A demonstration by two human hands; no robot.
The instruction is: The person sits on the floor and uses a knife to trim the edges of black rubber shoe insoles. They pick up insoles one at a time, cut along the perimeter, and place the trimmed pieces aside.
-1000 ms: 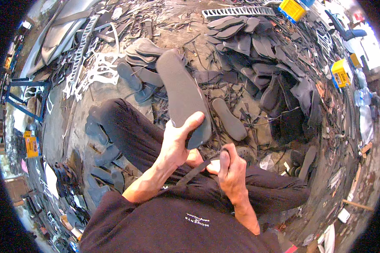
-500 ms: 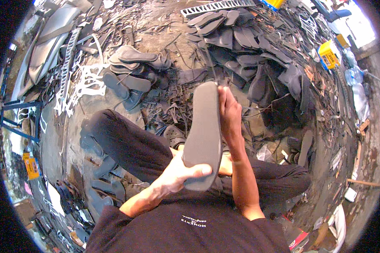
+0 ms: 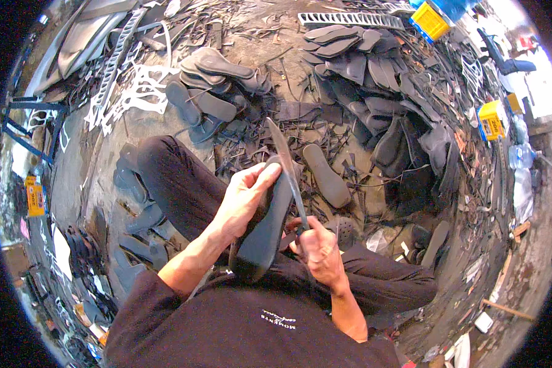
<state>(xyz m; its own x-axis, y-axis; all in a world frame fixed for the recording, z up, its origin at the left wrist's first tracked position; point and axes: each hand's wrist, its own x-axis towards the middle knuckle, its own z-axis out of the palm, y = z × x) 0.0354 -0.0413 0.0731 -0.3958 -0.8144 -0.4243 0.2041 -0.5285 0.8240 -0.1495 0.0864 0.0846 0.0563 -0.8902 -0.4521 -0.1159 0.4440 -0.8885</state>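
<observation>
My left hand (image 3: 244,197) pinches the far end of a dark shoe sole (image 3: 260,236), thumb on top. The sole stands tilted over my lap, its near end close to my shirt. In my right hand (image 3: 322,253) is a knife (image 3: 286,161) with a long, slightly curved blade, fingers closed round its handle. The blade points up and away, along the right edge of the sole; whether it touches, I cannot tell. A loose grey sole (image 3: 326,176) lies on the scraps just beyond my right hand.
Stacks of dark soles stand ahead left (image 3: 208,80) and ahead right (image 3: 374,80). Dark offcuts (image 3: 248,138) cover the ground between them. White cut-out sheet waste (image 3: 142,92) lies at the left. A yellow box (image 3: 490,121) sits at the right. My bent knees (image 3: 172,178) flank the work.
The view has shifted. The held sole now sits lower and steeper, showing a darker face. My left hand has gone to its far end; my right hand with the knife has come down nearer me.
</observation>
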